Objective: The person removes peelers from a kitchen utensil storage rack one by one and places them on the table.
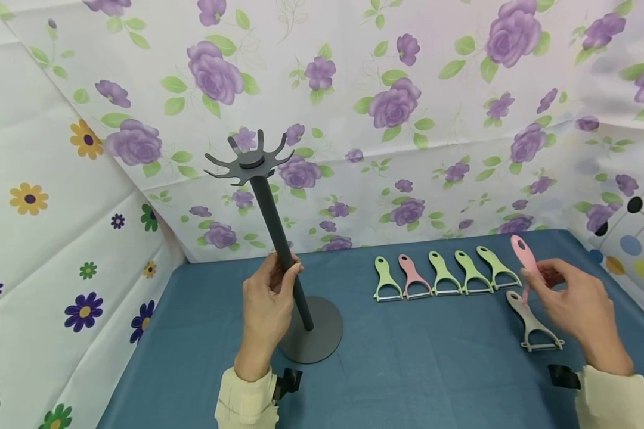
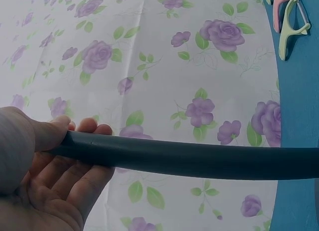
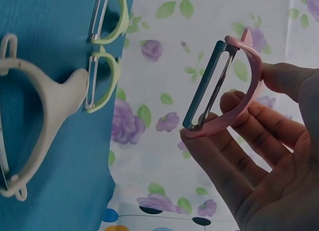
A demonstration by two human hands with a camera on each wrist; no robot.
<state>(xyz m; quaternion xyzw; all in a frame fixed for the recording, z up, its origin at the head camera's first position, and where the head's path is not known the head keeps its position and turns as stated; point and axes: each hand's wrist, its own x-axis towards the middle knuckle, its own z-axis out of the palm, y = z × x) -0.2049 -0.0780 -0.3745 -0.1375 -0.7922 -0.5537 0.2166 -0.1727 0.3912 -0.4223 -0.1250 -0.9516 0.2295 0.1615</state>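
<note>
A dark grey utensil stand (image 1: pixel 271 217) with a ring of hooks (image 1: pixel 251 159) on top and a round base (image 1: pixel 324 333) leans to the left in the head view; its hooks are bare. My left hand (image 1: pixel 265 307) grips the pole, fingers and thumb around it. On the right, my right hand (image 1: pixel 582 304) pinches a pink peeler (image 1: pixel 525 253), handle up, above the table. The right wrist view shows its blade (image 3: pixel 209 86) between the pink arms. Just below that hand lies a grey peeler (image 1: pixel 531 322).
A row of peelers lies along the back of the blue table (image 1: pixel 418 369): a pink one (image 1: pixel 412 277) and several green ones (image 1: pixel 444 275). Behind it hangs a flowered cloth (image 1: pixel 354 196), with another cloth (image 1: pixel 53 250) on the left and a dotted one (image 1: pixel 630 244) on the right.
</note>
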